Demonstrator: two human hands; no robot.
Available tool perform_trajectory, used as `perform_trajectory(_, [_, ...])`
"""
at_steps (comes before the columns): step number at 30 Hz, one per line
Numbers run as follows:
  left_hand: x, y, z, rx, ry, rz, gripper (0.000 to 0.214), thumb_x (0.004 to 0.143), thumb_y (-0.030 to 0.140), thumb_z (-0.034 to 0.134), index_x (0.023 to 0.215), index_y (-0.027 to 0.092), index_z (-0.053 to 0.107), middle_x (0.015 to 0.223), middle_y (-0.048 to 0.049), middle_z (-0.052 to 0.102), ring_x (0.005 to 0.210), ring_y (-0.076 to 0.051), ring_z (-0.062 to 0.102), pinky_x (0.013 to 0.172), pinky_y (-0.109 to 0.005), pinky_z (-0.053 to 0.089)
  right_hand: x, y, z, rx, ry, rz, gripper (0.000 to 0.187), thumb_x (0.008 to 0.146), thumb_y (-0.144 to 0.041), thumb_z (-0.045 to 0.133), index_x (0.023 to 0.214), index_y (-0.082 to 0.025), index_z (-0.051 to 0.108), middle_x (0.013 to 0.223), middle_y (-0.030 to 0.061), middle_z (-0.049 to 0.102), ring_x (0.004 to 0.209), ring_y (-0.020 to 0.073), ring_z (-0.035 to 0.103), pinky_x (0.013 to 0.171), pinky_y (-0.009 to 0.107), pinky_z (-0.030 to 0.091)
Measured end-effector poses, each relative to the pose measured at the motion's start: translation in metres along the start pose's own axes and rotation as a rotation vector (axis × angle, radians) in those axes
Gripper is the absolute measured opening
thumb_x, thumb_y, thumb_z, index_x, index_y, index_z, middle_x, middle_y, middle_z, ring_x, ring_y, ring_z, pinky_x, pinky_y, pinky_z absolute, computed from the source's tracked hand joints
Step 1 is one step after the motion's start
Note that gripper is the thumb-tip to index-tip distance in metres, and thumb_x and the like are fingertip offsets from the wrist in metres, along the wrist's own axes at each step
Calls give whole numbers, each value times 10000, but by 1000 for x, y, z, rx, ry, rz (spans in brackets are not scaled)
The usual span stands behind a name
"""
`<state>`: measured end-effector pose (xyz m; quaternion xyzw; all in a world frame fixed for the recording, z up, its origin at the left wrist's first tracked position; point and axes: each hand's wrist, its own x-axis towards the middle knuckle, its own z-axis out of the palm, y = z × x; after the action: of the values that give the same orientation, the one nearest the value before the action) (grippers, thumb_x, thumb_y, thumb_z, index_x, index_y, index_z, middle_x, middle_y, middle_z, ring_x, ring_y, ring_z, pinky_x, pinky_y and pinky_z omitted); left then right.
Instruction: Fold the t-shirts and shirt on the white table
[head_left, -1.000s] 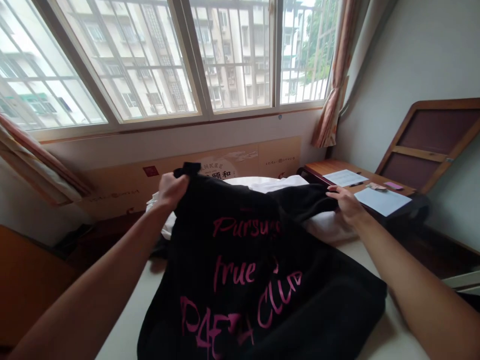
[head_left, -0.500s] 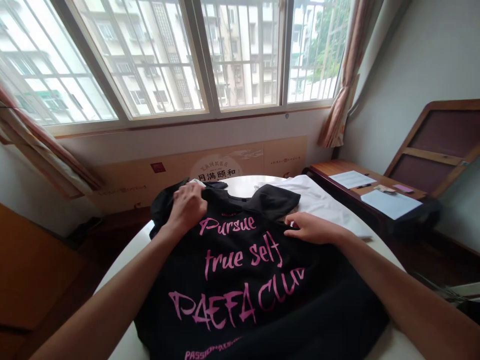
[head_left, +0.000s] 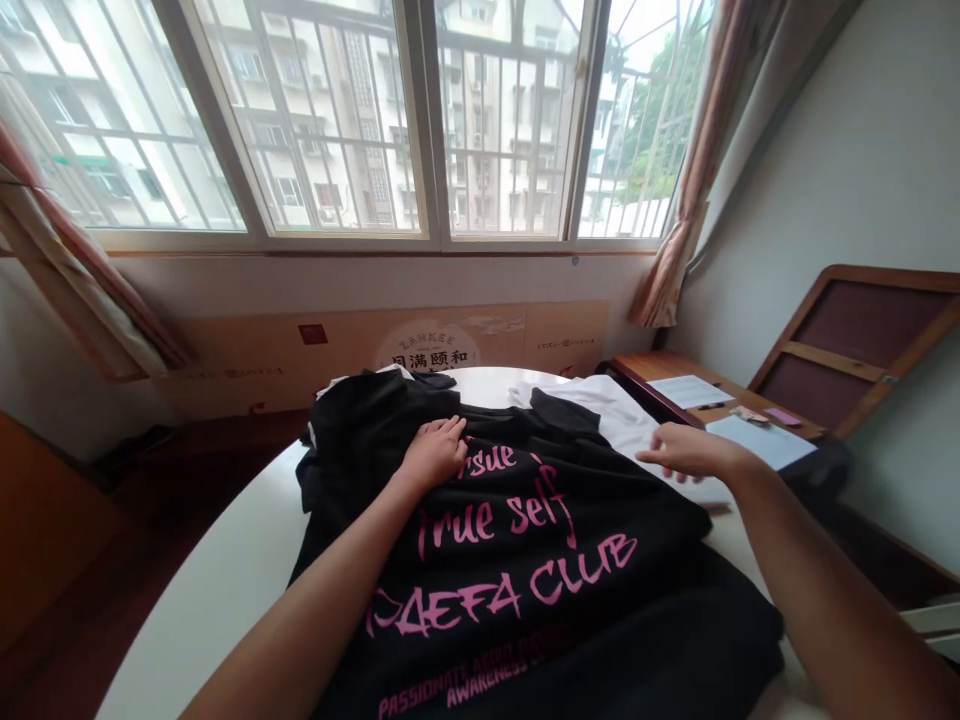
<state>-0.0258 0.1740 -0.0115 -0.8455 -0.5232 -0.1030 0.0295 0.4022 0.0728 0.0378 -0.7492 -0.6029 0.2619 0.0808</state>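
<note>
A black T-shirt (head_left: 510, 540) with pink lettering lies spread in front of me, its collar toward the window and its fabric wrinkled. My left hand (head_left: 439, 450) rests flat on its chest, covering the start of the top printed line. Just off the shirt's right side, my right hand (head_left: 686, 450) hovers with loosely bent fingers and nothing visible in them. Beneath and beyond that hand is a white cloth (head_left: 626, 410). The sleeve on the left lies bunched, with a bit of white fabric showing behind it.
The shirt lies on a round white table (head_left: 217, 560). Right of it stands a wooden desk (head_left: 637, 372) with papers (head_left: 761, 440) and a pen. A long cardboard box (head_left: 345, 340) leans under the barred window, between curtains (head_left: 667, 270).
My left hand has moved from the shirt's left shoulder onto its chest. My right hand has left the fabric and shifted right. The left sleeve now lies flatter.
</note>
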Motion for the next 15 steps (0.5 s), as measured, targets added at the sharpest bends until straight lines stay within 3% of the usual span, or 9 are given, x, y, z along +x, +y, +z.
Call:
perform_trajectory(2, [-1,0,-1,6,-11,8,583,1014,329,378,1536,134,547,1614,-157,502,1486,-336,468,1223,-495,341,9,-30,6,-26,197,-169,597,773,-708,776,1033,-174,719,1030,189,784,929,378,746,800,453,577])
perform_trajectory(4, [-2,-1,-2,5,-13,15,581,1020,327,370,1537,130,544,1614,-160,502,1487,-331,469,1226,-486,339,20,-61,21,-60,274,-275,707,803,-757,724,1198,-173,680,1206,198,750,1080,393,716,915,463,549])
perform_trajectory(6, [-2,-3,-2,2,-11,17,573,1021,323,373,1538,144,544,1617,-152,501,1489,-326,469,1227,-482,337,32,-87,41,-119,316,-245,691,846,-706,702,1235,-137,656,1255,234,724,1137,426,692,942,488,530])
perform_trajectory(8, [-3,-4,-1,0,-9,21,575,1021,319,374,1538,134,543,1618,-155,499,1492,-330,465,1227,-480,337,44,-106,59,-130,380,-146,533,877,-551,707,1178,-112,675,1207,255,731,1134,447,688,930,497,522])
perform_trajectory(11, [-4,-7,0,-8,-6,32,588,1020,322,376,1535,89,539,1612,-168,502,1486,-339,468,1226,-475,342,59,-115,65,-38,462,-59,307,923,-370,612,1083,-126,708,1138,231,753,1095,403,710,905,442,526])
perform_trajectory(15, [-5,-8,2,-19,7,27,588,1006,306,395,1529,82,543,1610,-156,508,1480,-335,469,1222,-478,347,65,-94,33,89,644,26,378,997,-333,444,1198,-117,680,1128,230,747,1085,346,714,868,383,541])
